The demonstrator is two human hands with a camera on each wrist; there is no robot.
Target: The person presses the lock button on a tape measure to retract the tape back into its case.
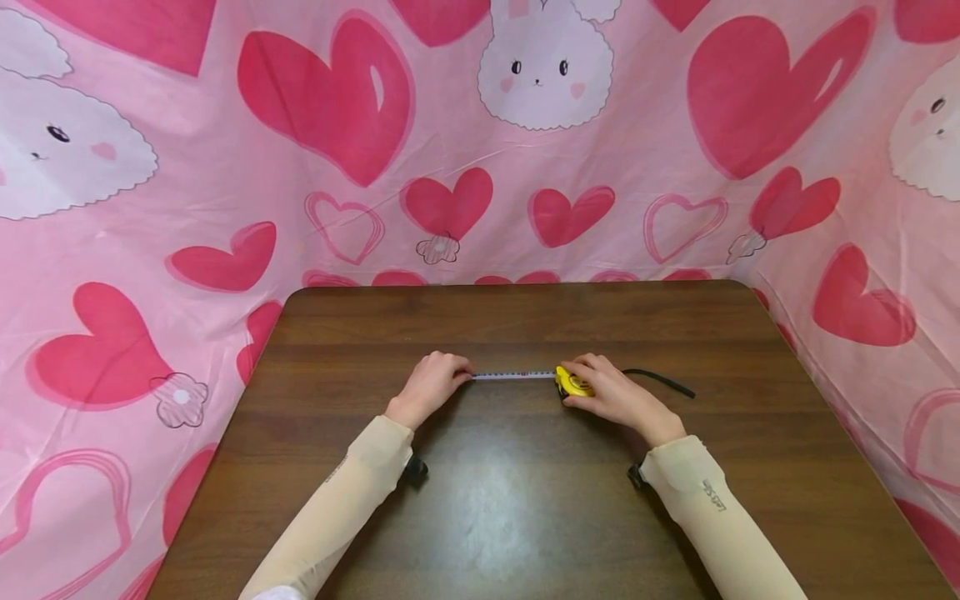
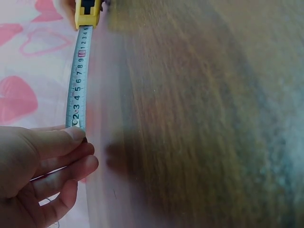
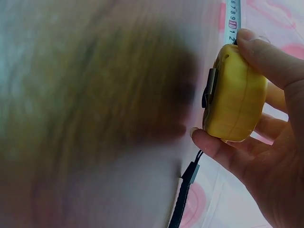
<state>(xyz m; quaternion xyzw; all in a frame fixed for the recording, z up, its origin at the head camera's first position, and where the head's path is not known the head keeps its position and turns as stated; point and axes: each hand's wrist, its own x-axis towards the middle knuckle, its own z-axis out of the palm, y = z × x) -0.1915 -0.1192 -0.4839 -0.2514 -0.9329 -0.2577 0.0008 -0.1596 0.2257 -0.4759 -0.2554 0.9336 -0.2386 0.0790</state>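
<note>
A yellow tape measure [image 1: 573, 382] is in my right hand [image 1: 617, 392], its case gripped between thumb and fingers. From the case a white blade [image 1: 513, 376] runs left in a straight line to my left hand [image 1: 433, 383]. In the left wrist view the left thumb and a finger pinch the end of the blade [image 2: 78, 80], near the low numbers. The right wrist view shows the yellow case [image 3: 240, 95] with a metal clip on its side and the thumb near the blade's mouth. A black wrist strap [image 3: 183, 194] hangs from the case.
The brown wooden table [image 1: 480, 517] lies under both hands. Behind and beside it hangs a pink cloth [image 1: 465, 150] printed with hearts and rabbits. The strap's free end [image 1: 678, 386] extends to the right of the right hand.
</note>
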